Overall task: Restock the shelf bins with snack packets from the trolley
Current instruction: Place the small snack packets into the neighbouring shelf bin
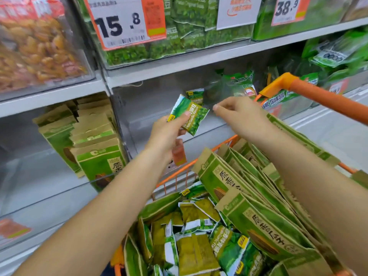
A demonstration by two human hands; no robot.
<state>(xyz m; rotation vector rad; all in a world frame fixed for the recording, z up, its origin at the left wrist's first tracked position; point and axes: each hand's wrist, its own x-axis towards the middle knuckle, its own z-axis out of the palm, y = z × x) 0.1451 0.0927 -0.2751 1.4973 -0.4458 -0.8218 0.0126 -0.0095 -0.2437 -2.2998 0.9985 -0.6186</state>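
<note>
My left hand (169, 128) pinches a small green garlic pea packet (191, 114) and holds it up in front of a clear shelf bin (151, 116). My right hand (237, 114) hovers just right of the packet with thumb and forefinger pressed together; I see nothing in it. One more green packet (196, 95) lies inside the bin behind them. Below my arms, the orange trolley (322, 98) holds several small pea packets (197, 236) at the front and a row of large brown-and-green bags (249, 200) on the right.
A bin with the same large brown-green bags (93, 144) stands on the shelf to the left. Upper bins hold green pea packets (179, 36) and orange snacks (35, 50), with price tags 15.8 (119, 24) and 38.9 (286, 8). More green packets (336, 52) fill the bin at right.
</note>
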